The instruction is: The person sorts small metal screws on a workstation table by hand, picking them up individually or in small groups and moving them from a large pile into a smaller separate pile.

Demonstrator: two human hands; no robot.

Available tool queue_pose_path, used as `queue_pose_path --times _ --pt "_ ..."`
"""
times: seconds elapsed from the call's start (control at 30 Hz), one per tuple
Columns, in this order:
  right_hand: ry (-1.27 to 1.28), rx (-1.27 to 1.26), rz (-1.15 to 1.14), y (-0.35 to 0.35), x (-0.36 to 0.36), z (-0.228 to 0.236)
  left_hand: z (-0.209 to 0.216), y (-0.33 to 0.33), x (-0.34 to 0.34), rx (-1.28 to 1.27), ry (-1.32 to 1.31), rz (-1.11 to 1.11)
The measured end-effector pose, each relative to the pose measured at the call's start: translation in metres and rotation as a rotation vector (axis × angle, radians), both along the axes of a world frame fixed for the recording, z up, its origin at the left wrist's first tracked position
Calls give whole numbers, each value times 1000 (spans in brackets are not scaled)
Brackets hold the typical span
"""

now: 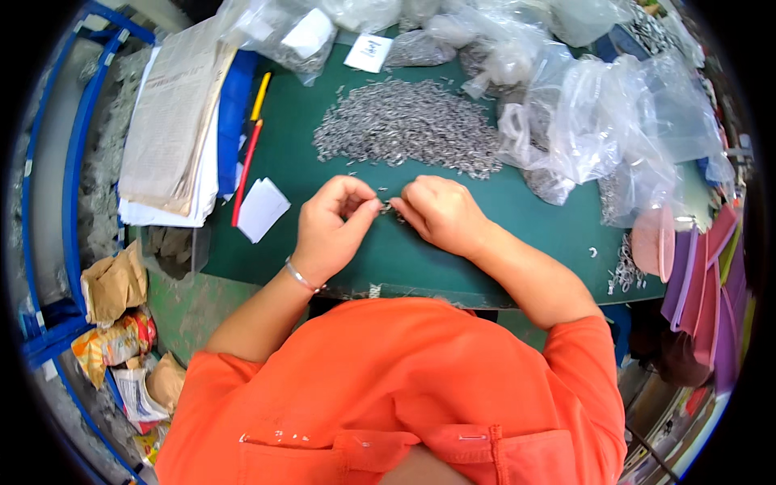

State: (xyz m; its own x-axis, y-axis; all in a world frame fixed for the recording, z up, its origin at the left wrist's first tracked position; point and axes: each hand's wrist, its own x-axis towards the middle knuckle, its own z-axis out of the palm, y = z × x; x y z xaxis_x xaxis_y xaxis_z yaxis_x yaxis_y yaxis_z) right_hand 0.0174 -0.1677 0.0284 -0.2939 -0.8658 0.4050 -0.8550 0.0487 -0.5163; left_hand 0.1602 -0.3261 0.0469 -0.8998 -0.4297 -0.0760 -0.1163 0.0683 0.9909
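Note:
My left hand (pixel 333 222), with a bracelet at its wrist, is closed in a pinch of thumb and forefinger. Close beside it, my right hand (pixel 443 212) is also closed, its fingers curled and the thumb tip pointing left. Small metal pieces (pixel 387 208) show at the fingertips between the two hands; their exact shape is too small to tell. Just beyond the hands, a wide heap of small silvery metal parts (pixel 408 125) is spread on the green tabletop (pixel 485 275). A few loose pieces lie between the heap and my fingers.
Clear plastic bags (pixel 598 113) of metal parts crowd the back and right. On the left lie stacked papers (pixel 174 121), a red pencil (pixel 247 171), a yellow pen (pixel 260 95) and white slips (pixel 262 210). White clips (pixel 626 267) and a pink pad (pixel 653 242) sit far right.

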Motion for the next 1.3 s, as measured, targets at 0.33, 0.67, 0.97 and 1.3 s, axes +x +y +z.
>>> queue_pose_path --times 0.33,0.67,0.97,1.3 --pt "-1014 -918 -268 50 -84 111 -9 1 3 116 -54 -39" --pt "-370 -368 -884 60 -162 72 -7 -4 4 -115 -79 -35" --pt "-83 -526 -876 70 -143 82 -2 -4 -3 -646 -46 -131" --pt "414 -51 -593 82 -65 27 -5 -1 -7 -643 -8 -279"
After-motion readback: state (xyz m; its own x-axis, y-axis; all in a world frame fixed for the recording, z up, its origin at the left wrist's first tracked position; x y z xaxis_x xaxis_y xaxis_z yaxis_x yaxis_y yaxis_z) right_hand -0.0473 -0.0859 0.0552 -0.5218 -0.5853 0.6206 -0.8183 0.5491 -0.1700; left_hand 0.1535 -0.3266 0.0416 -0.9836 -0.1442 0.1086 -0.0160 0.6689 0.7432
